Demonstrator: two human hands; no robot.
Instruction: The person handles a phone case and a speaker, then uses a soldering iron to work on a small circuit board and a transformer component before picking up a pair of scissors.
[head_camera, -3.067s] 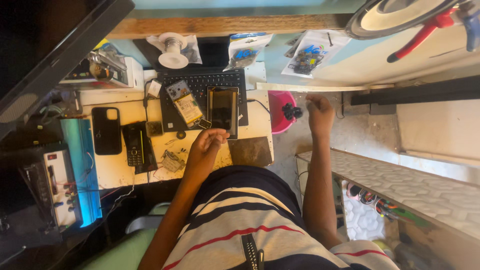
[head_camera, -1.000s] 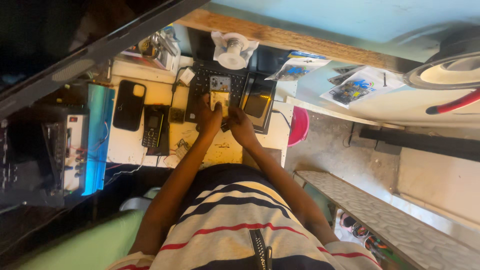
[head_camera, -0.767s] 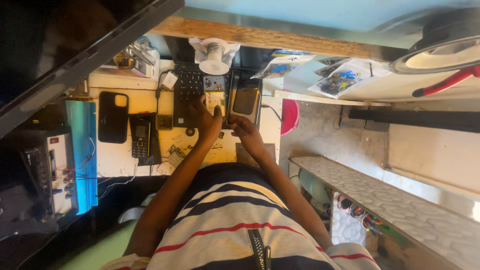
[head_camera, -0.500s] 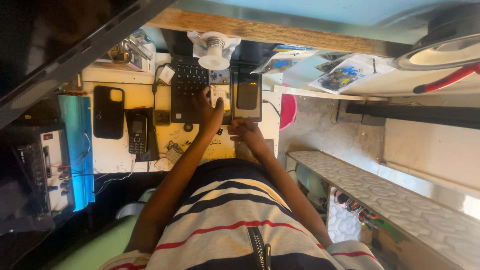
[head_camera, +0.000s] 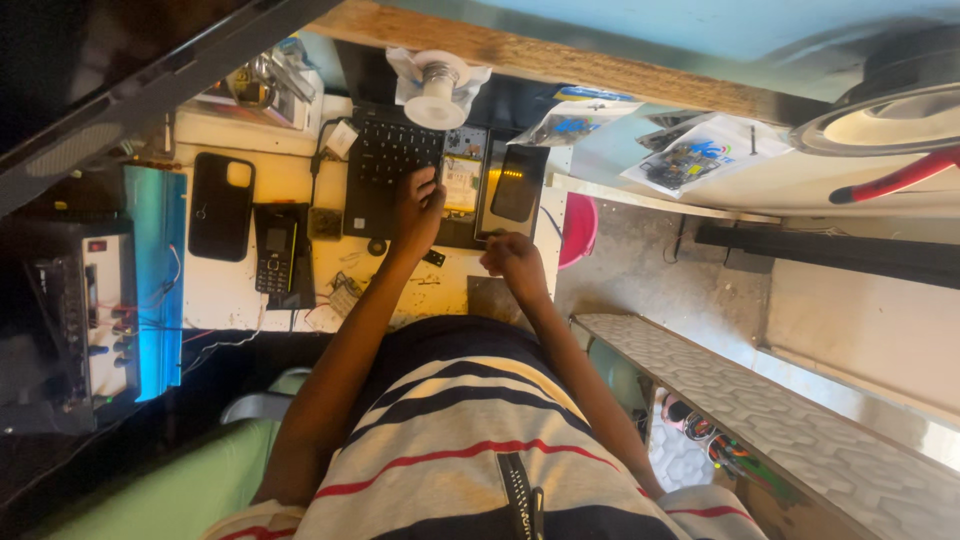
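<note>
The left hand (head_camera: 417, 208) rests with its fingers curled on an opened phone (head_camera: 463, 183) that lies on the black keyboard (head_camera: 392, 163); whether it grips the phone I cannot tell. The right hand (head_camera: 512, 262) is loosely closed at the lower edge of a second phone (head_camera: 517, 183), just beside the first. On the counter (head_camera: 224, 290) to the left lie a keypad phone (head_camera: 274, 250) and a black case (head_camera: 221, 205).
</note>
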